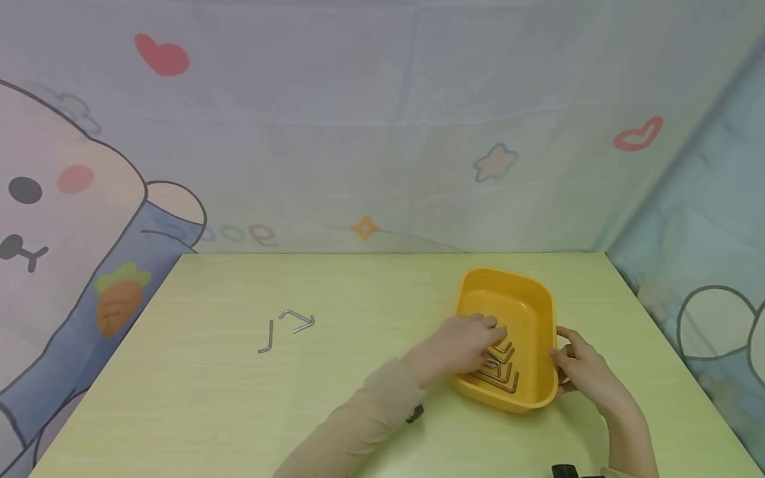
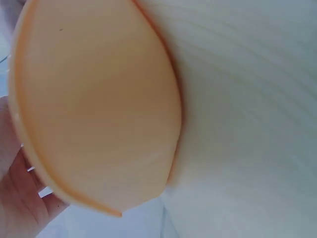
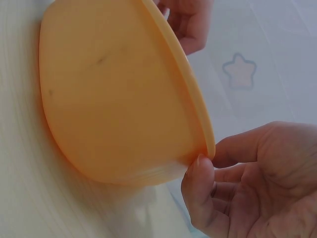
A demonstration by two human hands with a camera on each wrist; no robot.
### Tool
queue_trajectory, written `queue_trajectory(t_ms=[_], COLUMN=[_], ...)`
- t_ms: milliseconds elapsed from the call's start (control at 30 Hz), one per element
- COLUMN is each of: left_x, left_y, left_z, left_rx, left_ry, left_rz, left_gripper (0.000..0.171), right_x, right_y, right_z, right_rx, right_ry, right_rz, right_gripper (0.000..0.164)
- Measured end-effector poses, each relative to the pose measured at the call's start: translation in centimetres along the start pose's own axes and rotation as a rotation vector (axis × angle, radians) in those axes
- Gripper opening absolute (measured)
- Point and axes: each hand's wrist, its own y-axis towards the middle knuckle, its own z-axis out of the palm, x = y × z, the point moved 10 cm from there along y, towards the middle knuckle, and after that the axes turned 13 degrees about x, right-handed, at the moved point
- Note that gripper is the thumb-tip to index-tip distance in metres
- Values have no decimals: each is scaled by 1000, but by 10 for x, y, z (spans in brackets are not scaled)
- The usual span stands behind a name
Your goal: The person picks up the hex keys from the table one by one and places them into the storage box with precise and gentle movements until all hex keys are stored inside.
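A yellow plastic basin point(image 1: 528, 312) stands on the right part of the table, with several L-shaped hex keys point(image 1: 508, 380) lying nested on its floor. My left hand point(image 1: 463, 344) reaches over the near left rim, its fingertips down among the keys. A silver key point(image 1: 493, 364) lies right by the thumb; whether the fingers pinch any key is hidden. On the opposite side, my right hand point(image 1: 588, 372) pinches the basin's rim between thumb and fingers, clearly seen in the right wrist view, where the basin's outer wall point(image 3: 114, 99) fills much of the picture.
Left of the middle of the table point(image 1: 370, 299) lie a single hex key point(image 1: 271, 337) and, a little behind it, two more keys point(image 1: 297, 316) close together. A printed cloth point(image 1: 335, 166) hangs behind the table and along its sides.
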Motion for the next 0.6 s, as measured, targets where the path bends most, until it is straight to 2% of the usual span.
queue_trajectory(t_ms=[67,267,400,600], left_x=[2,13,19,28], left_y=[-5,-22,-35,-49], left_z=[-5,-16,-22,-26], left_rx=[-31,-136,-215,-312], left_ry=[-8,-16,-17,-72], left_rz=[7,9,-3,-22], left_gripper=[36,17,15,14], right_x=[0,1,0,-1], right_y=[0,0,0,1], right_z=[0,0,0,-1], right_rx=[-1,-12,-17,-22], right_ry=[4,-7,-19,-23], right_rz=[3,8,7,14], right_gripper=[60,59,59,60])
